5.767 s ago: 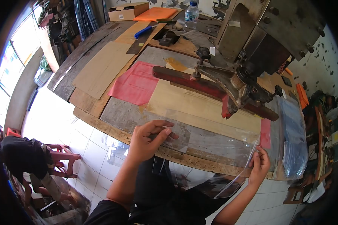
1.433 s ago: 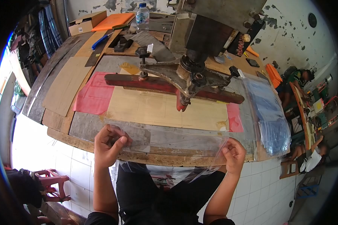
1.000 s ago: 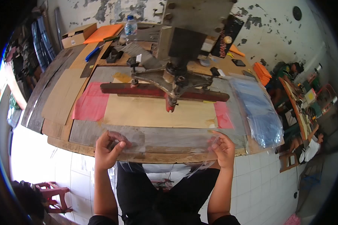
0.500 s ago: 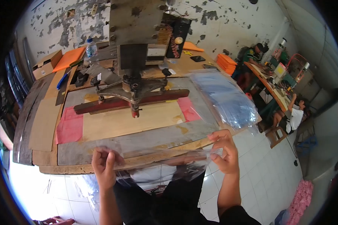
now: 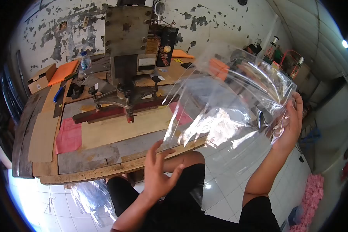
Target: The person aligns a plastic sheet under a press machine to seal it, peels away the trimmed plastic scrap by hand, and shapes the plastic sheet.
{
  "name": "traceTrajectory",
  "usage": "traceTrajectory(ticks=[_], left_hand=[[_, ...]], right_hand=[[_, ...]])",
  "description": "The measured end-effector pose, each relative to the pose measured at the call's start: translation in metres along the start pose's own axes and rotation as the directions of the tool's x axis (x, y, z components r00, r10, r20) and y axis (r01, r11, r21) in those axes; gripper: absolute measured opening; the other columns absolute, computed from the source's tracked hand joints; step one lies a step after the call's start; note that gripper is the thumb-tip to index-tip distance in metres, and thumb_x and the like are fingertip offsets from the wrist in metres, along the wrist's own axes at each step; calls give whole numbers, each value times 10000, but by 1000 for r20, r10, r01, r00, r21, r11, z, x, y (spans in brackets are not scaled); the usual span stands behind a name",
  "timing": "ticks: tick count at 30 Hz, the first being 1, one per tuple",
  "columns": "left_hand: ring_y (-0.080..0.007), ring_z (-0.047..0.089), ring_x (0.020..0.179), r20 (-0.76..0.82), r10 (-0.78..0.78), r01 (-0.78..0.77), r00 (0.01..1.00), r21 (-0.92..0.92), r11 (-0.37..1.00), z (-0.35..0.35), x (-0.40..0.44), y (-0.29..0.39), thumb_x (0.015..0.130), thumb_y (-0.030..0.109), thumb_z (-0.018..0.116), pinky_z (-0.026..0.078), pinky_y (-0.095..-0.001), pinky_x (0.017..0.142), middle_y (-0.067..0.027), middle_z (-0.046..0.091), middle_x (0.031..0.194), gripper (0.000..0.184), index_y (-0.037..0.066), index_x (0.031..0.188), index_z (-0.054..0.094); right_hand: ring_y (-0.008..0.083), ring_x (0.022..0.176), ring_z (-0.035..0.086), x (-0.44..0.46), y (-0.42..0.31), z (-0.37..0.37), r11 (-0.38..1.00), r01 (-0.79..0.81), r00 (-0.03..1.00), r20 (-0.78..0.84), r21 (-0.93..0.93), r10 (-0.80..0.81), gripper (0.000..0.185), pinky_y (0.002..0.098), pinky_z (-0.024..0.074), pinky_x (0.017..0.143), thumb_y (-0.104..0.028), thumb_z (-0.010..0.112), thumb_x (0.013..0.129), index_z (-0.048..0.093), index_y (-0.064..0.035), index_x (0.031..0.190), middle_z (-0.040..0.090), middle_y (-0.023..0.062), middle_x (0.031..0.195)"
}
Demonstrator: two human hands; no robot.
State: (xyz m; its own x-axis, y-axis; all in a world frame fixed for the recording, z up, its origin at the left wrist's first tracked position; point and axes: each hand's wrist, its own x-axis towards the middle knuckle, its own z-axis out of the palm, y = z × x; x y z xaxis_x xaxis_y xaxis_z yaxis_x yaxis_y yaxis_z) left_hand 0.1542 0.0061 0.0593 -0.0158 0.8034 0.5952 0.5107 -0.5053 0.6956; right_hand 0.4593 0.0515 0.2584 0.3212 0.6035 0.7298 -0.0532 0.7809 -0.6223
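My right hand (image 5: 288, 121) is raised at the right, its fingers closed on a clear plastic sheet (image 5: 220, 116). The shiny, creased sheet spreads leftward from that hand, in front of the table's right part. Below the sheet's lower left edge, my left hand (image 5: 158, 170) is open with spread fingers and nothing in its grip. Beyond it stands a press (image 5: 127, 31) with a red-edged bar (image 5: 100, 114) above a cream sheet (image 5: 123, 125). A pink piece (image 5: 69, 135) lies at the cream sheet's left end, and another pink patch shows at its right.
At the back left are a cardboard box (image 5: 41, 78), an orange sheet (image 5: 63, 72), a water bottle (image 5: 85, 61) and a blue-handled tool (image 5: 58, 94). Clear plastic (image 5: 92, 201) hangs below the table's front edge (image 5: 104, 172). A pink heap (image 5: 312, 201) lies at the lower right.
My right hand has risen and moved right with the sheet, which has swung up and spread out. My left hand has let go and opened, moving right. The view has shifted a little.
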Motion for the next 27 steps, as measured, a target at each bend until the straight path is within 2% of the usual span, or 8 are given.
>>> traceTrajectory(ticks=[5,7,9,11,15,18,22,27], left_hand=[[-425,514,1343,110,54,-54,992,-3,999,17,-18,14,896,371,800,422,-499,1097,-252,526,1438,527,52,1274,620],[-384,569,1294,300,66,43,952,-342,939,21,-23,13,914,336,791,429,-475,1088,-238,599,1355,497,38,1270,617],[-311,652,1165,261,89,21,961,-390,920,28,-25,9,977,292,741,463,-419,1049,-209,640,1306,401,24,1248,617],[-224,685,1048,441,-87,409,893,-718,563,31,-26,8,1032,264,684,509,-359,970,-151,674,1249,358,24,1287,611],[-141,677,910,617,-119,593,778,-658,465,22,-5,4,1075,292,619,530,-301,866,-91,711,1100,384,22,1345,592],[-87,622,759,731,-150,668,665,-494,557,17,6,8,1091,376,576,487,-282,705,14,620,767,407,33,1302,634],[-108,656,847,670,-70,554,739,-545,629,37,-1,-16,1096,304,568,520,-285,792,-23,677,864,309,41,1220,674],[-196,668,1103,686,79,608,723,-687,399,25,-6,-12,1075,126,549,487,-349,1051,-114,730,1146,210,-15,1144,688]], right_hand=[[163,1260,531,-19,3,23,986,153,963,-214,-71,-164,342,341,389,1093,-68,594,1019,568,-5,1355,566,89,1405],[156,1251,525,-25,6,32,982,181,954,-235,-45,-186,348,338,385,1088,-67,603,1018,567,-12,1360,560,85,1397],[139,1187,540,-32,12,39,967,243,947,-198,-78,-254,354,338,401,1051,-67,617,1015,569,-20,1362,588,57,1310],[120,1150,544,-37,17,44,969,233,947,-207,-78,-244,357,335,405,1030,-76,610,1021,563,-23,1370,599,36,1243],[126,1147,555,-46,18,54,978,201,953,-221,-50,-207,366,350,398,1057,-83,601,1027,552,-19,1384,613,49,1236],[141,1148,562,-54,17,51,977,204,951,-221,-70,-214,372,349,396,1068,-76,594,1029,544,-9,1391,614,54,1238],[159,1155,564,-65,11,45,977,202,950,-230,-71,-213,390,347,396,1071,-72,587,1030,530,9,1407,606,62,1242],[178,1164,567,-78,10,30,973,188,942,-254,-137,-217,396,353,401,1067,-80,569,1038,521,25,1417,598,79,1264]])
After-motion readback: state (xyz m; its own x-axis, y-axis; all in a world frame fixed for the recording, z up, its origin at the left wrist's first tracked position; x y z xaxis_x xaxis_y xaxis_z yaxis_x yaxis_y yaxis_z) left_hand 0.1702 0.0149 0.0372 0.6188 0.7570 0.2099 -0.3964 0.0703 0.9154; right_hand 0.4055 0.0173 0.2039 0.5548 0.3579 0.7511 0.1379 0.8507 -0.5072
